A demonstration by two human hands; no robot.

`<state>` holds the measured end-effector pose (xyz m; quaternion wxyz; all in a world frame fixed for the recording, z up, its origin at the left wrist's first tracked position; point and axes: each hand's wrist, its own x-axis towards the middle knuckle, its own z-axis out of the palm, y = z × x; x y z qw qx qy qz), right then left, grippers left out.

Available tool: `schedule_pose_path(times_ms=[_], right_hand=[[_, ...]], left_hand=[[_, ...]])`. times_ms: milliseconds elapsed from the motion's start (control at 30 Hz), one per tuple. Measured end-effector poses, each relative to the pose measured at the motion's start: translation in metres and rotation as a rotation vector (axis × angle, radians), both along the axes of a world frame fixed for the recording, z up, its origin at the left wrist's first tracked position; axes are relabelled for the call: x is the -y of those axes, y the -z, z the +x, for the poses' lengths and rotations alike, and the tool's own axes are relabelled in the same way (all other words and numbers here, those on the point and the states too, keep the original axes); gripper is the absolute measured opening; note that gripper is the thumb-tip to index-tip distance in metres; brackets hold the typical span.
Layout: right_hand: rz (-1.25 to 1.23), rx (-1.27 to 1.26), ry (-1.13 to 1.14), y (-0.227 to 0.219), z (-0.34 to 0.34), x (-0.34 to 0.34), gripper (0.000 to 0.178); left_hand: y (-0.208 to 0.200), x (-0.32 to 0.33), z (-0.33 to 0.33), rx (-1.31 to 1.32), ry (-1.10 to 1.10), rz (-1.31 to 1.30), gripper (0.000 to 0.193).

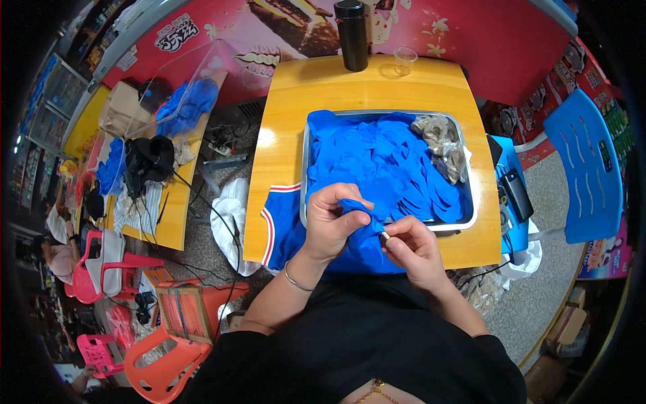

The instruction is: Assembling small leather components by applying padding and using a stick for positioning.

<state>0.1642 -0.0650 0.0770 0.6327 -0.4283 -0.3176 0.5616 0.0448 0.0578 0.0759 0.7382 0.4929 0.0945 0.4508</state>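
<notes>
Over the near edge of a metal tray [471,202], my left hand [330,225] is closed, pinching a gathered blue fabric piece [367,244] between thumb and fingers. My right hand [414,252] is closed too, its fingertips gripping a small pale piece [385,236] against the right side of that fabric; what kind of piece it is I cannot tell. Many loose, rounded blue fabric pieces [370,155] fill the tray in a heap. Clear plastic bags with greyish-beige contents [437,138] lie at the tray's right end.
Under the tray's left side lies blue cloth with red-and-white trim [272,236]. A black flask [352,40] and a clear plastic cup [404,60] stand at the yellow table's far edge. Another cluttered table [171,222] is left; a blue chair [585,168] is right.
</notes>
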Motion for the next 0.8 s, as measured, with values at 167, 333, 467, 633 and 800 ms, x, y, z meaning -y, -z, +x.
schedule_pose_path(times_ms=[167,333,467,633,800], right_hand=[[0.202,0.273,0.161,0.012,-0.005,-0.002,0.015],[0.221,0.143,0.17,0.009,-0.01,0.001,0.016],[0.134,-0.019,0.089,0.006,-0.007,0.002,0.015],[0.282,0.311,0.274,0.007,-0.008,-0.007,0.012],[0.215,0.279,0.198,0.009,-0.004,-0.002,0.014]], left_hand=[[-0.001,0.0,0.003,0.058,-0.032,-0.011,0.021],[-0.005,0.003,0.003,0.066,-0.009,-0.034,0.02],[-0.007,0.001,0.003,0.042,0.012,-0.025,0.017],[-0.008,0.002,0.002,-0.039,-0.012,0.093,0.016],[-0.007,0.004,0.0,-0.023,-0.048,0.094,0.014]])
